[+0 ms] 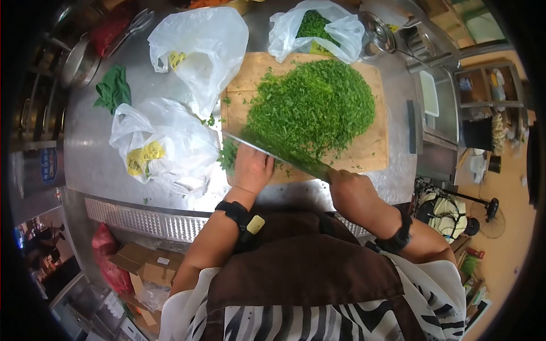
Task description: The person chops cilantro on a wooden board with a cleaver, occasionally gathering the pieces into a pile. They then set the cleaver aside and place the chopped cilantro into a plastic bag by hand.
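My right hand (354, 194) grips the handle of a kitchen knife (278, 154), whose blade points up and left across the lower part of the wooden cutting board (369, 159). Close to the blade, my left hand (253, 168) is curled on the board's lower left corner, with its fingers bent over leafy herbs (228, 154). Some of these herbs stick out left of the hand; the rest are hidden under it. A large heap of finely chopped green herbs (318, 105) covers much of the board beyond the blade.
White plastic bags (199, 45) lie left of the board, one bag (165, 142) nearest my left arm. Another bag with greens (315, 28) stands behind the board. A green cloth (114, 88) lies farther left on the metal table (85, 153). A sink (438, 108) is at right.
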A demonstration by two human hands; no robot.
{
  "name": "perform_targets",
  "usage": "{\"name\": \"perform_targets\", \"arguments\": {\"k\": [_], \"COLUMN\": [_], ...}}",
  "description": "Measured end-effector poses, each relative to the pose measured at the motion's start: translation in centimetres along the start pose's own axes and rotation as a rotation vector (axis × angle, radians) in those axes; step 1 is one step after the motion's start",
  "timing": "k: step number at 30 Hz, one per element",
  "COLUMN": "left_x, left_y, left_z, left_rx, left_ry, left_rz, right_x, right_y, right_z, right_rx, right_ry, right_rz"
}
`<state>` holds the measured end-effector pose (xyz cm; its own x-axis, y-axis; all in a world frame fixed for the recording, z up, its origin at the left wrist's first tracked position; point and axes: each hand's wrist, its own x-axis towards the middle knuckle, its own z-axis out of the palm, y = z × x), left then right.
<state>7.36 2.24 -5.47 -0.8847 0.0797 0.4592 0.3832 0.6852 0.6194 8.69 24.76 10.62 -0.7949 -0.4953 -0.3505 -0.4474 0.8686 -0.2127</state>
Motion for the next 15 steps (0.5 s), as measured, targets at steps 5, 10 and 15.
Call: {"name": "perform_targets", "arguments": {"k": [5, 10, 15], "left_x": [-0.3, 0.2, 0.1], "left_y": [-0.1, 0.3, 0.1], "left_z": [0.0, -0.3, -0.2], "left_rx": [-0.033, -0.026, 0.010], "left_ry": [-0.023, 0.019, 0.021], "left_rz": [-0.058, -0.015, 0.001], "right_x": [4.0, 1.6, 0.0], "right_y": [1.5, 0.8, 0.3], "right_z": [4.8, 1.5, 0.9], "right_rx": [0.066, 0.048, 0.017], "right_ry": [0.111, 0.095, -0.011], "right_rz": [-0.042, -0.035, 0.016]}}
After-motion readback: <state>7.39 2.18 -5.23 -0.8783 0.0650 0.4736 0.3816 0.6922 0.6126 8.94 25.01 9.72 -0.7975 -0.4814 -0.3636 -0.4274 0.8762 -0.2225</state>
